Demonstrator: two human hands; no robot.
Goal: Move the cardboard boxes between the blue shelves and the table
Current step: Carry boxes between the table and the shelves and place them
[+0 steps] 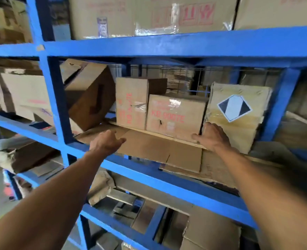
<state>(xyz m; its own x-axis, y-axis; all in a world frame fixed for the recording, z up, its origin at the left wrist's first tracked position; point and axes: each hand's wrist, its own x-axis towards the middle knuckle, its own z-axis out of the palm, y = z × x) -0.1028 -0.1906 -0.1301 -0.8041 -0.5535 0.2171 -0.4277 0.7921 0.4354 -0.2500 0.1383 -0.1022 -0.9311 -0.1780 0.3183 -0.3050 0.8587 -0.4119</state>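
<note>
Cardboard boxes on the blue shelves (167, 45), both arms reaching in.
Left hand (106, 142) hovers spread, holding nothing, over the flat cardboard (149, 148) lining the middle shelf. Right hand (212, 137) is at the near right corner of the red-print box (174, 116), thumb on its front (fingers hidden in the gap, so I cannot tell the grip). A tall box (131, 103) stands left of it, a labelled box (237, 114) right, a tilted box (89, 94) far left.

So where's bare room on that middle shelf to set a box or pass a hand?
Free: flat cardboard liner along the front, before the KB-9007E box; headroom above that box. Crowded: back row, tilted box to diamond-label box, packed close.
</note>
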